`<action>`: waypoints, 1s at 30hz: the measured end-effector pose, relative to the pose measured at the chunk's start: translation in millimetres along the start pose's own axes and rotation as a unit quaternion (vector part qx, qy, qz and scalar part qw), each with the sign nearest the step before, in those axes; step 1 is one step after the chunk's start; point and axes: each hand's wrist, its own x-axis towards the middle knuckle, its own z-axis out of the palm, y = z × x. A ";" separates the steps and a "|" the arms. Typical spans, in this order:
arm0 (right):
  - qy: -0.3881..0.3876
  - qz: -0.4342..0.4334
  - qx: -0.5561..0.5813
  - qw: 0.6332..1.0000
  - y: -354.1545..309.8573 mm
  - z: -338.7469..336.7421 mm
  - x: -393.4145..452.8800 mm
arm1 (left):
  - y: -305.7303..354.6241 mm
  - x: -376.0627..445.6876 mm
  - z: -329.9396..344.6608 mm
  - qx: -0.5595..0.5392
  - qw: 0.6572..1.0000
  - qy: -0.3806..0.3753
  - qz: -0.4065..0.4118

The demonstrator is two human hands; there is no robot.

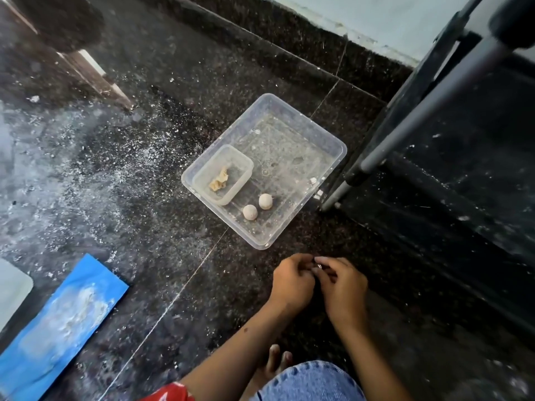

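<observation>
Head view, left hand (292,280), right hand (344,285), fingers (324,260) pinching tiny object (318,266), mostly hidden

A: What does the small piece (318,266) look like?
B: Tiny, pale, glinting, mostly hidden. It is pinched between the left hand (291,280) and right hand (343,285).
A: Where?
B: Above the dark floor (202,285), near the clear tub's (261,247) nearest corner.
</observation>
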 end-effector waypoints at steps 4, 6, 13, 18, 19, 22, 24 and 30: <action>-0.051 0.026 0.088 0.995 -20.9 -0.8 7.3 | 0.6 -6.8 -13.4 -0.070 0.996 0.053 0.016; -0.077 0.023 0.123 0.989 -36.0 -4.2 12.8 | 1.8 -13.3 -25.4 -0.110 0.991 0.068 0.033; -0.074 -0.114 0.083 0.987 -96.4 -6.5 37.8 | 26.4 -1.6 -65.1 -0.241 0.963 0.109 0.060; -0.096 -0.151 -0.092 0.979 -102.6 9.5 57.2 | 36.9 20.5 -74.7 -0.332 0.936 0.107 -0.041; -0.093 -0.158 -0.117 0.976 -103.2 12.9 58.9 | 38.2 23.2 -75.1 -0.344 0.931 0.109 -0.060; -0.101 -0.193 -0.183 0.959 -112.2 18.8 63.6 | 43.2 28.7 -76.4 -0.369 0.916 0.124 -0.099; -0.132 -0.204 -0.220 0.945 -117.1 21.0 66.7 | 46.2 29.1 -76.8 -0.384 0.907 0.134 -0.110; -0.186 -0.192 -0.246 0.932 -122.2 27.9 67.2 | 43.0 25.6 -74.7 -0.381 0.909 0.118 -0.119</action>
